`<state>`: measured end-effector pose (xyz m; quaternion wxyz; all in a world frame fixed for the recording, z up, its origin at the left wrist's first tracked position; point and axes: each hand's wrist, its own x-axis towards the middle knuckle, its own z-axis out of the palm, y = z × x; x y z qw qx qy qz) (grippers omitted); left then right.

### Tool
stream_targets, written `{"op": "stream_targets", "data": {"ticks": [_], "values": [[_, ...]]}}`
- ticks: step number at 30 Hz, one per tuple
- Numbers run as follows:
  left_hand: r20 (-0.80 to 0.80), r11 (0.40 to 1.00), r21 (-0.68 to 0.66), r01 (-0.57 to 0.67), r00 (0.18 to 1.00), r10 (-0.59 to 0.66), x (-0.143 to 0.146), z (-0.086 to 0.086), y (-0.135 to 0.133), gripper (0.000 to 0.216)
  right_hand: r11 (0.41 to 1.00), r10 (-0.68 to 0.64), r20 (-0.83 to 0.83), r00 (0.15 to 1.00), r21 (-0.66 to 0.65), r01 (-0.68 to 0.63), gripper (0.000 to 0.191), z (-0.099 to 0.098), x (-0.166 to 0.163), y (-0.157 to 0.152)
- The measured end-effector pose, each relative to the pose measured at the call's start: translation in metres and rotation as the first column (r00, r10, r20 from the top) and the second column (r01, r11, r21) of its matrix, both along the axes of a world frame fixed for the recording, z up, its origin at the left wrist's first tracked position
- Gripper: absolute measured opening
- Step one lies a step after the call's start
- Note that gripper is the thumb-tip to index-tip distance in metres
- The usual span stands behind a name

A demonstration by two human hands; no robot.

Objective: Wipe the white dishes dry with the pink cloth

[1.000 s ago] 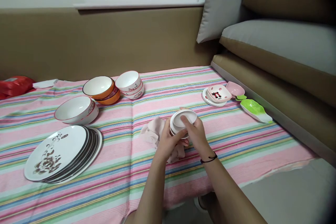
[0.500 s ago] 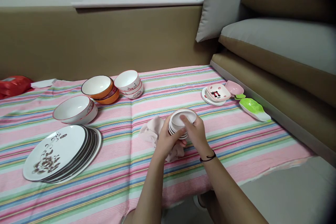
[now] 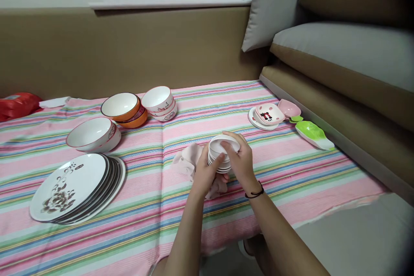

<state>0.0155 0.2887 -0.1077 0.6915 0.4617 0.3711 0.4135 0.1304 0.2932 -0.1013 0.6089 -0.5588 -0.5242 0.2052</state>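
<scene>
Both my hands are closed around a stack of small white dishes (image 3: 221,164), held above the striped cloth. My left hand (image 3: 204,173) grips the stack from the left, its thumb lying across the front of the rims. On the right, my right hand (image 3: 242,160) pinches the top dish (image 3: 216,142), thumb inside it and fingers behind its far rim. That top dish is tilted on the others. Under and beside my hands lies a crumpled pale pink rag (image 3: 186,159), partly hidden by them.
To the left are a pile of oval plates (image 3: 69,189), a white bowl (image 3: 89,133), orange bowls (image 3: 119,105) and white patterned bowls (image 3: 158,98). A cat-print dish (image 3: 270,113), a pink dish (image 3: 289,109) and a green leaf-shaped dish (image 3: 309,133) sit right, near stacked cushions (image 3: 349,51).
My left thumb has shifted up toward the top dish, and the top dish is tilted a little more. The other dishes have stayed put.
</scene>
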Motion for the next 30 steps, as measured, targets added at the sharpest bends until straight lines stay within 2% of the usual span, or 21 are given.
{"op": "stream_targets", "data": {"ticks": [2, 8, 15, 23, 27, 30], "values": [[-0.003, 1.000, -0.008, 0.009, 1.000, -0.009, 0.0004, 0.0002, 0.0001, 0.051, 1.000, -0.011, 0.028, 1.000, 0.010, 0.011, 0.023, 0.0003, 0.0003, -0.0005], [-0.076, 0.996, -0.054, -0.064, 0.995, 0.060, 0.0007, -0.0037, 0.0013, 0.050, 1.000, -0.026, 0.100, 0.995, -0.012, 0.027, 0.022, -0.0016, 0.0005, -0.0023], [-0.064, 0.997, -0.073, -0.028, 0.998, 0.024, -0.0010, -0.0047, 0.0013, 0.057, 0.998, -0.059, 0.141, 0.988, -0.029, 0.064, 0.022, -0.0042, 0.0021, -0.0026], [-0.056, 0.995, -0.087, -0.048, 0.997, 0.043, -0.0002, -0.0021, 0.0001, 0.053, 0.989, -0.111, 0.214, 0.971, 0.116, 0.087, 0.027, -0.0078, 0.0046, -0.0001], [-0.054, 0.995, -0.082, -0.064, 0.997, 0.060, -0.0016, -0.0028, 0.0007, 0.055, 0.988, -0.149, 0.206, 0.967, 0.067, 0.138, 0.020, -0.0043, 0.0036, -0.0030], [-0.055, 0.995, -0.077, -0.065, 0.997, 0.061, -0.0014, -0.0042, 0.0015, 0.055, 0.984, -0.177, 0.206, 0.962, 0.040, 0.172, 0.022, -0.0023, 0.0035, -0.0045]]}}
